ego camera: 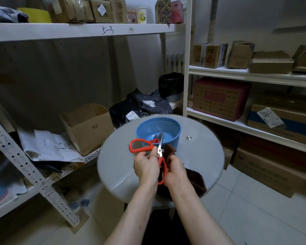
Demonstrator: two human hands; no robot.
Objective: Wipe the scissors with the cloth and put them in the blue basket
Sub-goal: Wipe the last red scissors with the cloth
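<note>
Two bare forearms rise from the lower edge and meet over the near half of the round glass tabletop; the left hand is turned palm inward, its fingers curled and its thumb pointing up against the pivot of the scissors, so its grip is closed tight on the metal just above the handles; the right hand sits just beside it, its grip closed round a dark brown cloth, one fold of which stands above the fingers against the blades while the rest hangs below the wrist onto the glass; the scissors are held in the air between the two hands with their red handles spread wide, one loop out to the left above the left hand, the other running down between the palms; the blades point away, their tips over the near rim of the blue basket, which stands on the tabletop just beyond the hands; grey metal and a bit of red show inside it, too small to tell apart; farther off, an open cardboard box sits on a low shelf at left, black bags lie behind the tabletop, and white shelving at right carries cartons.
</note>
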